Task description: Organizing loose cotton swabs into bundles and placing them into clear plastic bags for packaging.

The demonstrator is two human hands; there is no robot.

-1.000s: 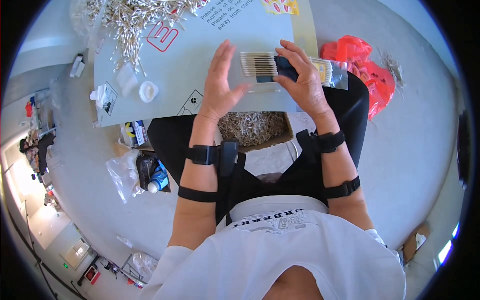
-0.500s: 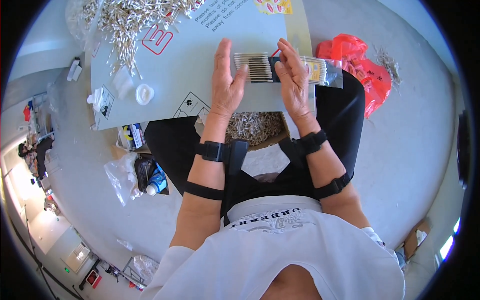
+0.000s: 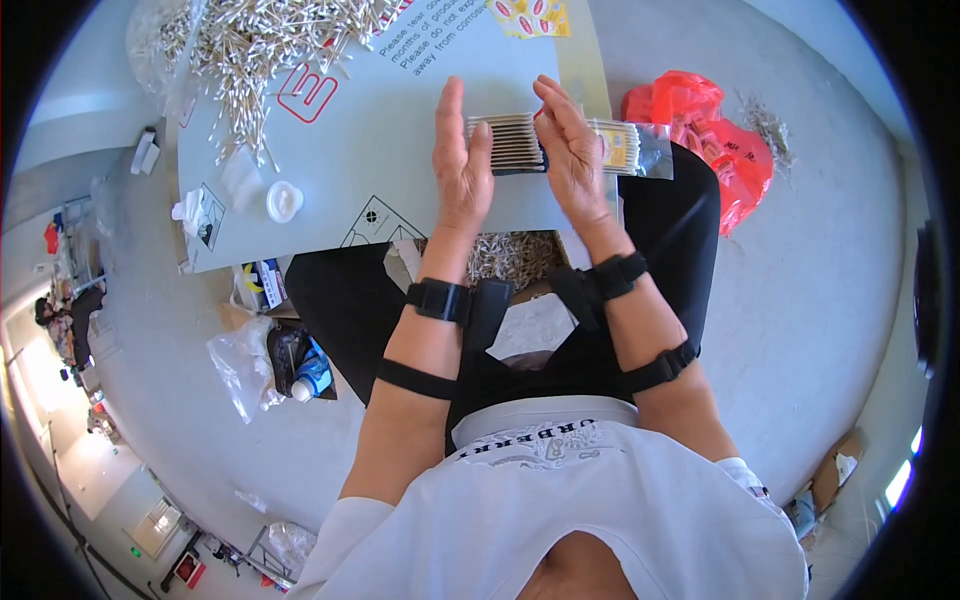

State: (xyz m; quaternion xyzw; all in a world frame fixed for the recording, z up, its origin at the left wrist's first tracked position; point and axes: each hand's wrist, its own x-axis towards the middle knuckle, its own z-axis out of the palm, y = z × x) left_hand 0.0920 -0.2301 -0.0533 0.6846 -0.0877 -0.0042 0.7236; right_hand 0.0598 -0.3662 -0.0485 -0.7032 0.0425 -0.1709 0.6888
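A neat row of cotton swabs (image 3: 515, 142) lies side by side on the pale board, its ends facing my two hands. My left hand (image 3: 463, 165) stands on edge at the left end of the row, fingers stretched out and the thumb beside the swab tips. At the right end is my right hand (image 3: 575, 160), also with straight fingers, its palm turned inward. Both hands appear to touch the swab ends. Just beyond my right hand, a clear packet of swabs with a yellow label (image 3: 618, 148) sticks out past the board's edge, partly hidden by the hand.
A large heap of loose swabs (image 3: 270, 50) covers the board's far left. A white round cup (image 3: 284, 201) stands near the left edge. Yellow printed cards (image 3: 530, 18) lie at the far side. Below the board is a box of swabs (image 3: 512, 257); red bags (image 3: 700, 140) sit on the right.
My hands have come closer together around the swab row, the left moving right and the right moving left. The whole view has shifted slightly.
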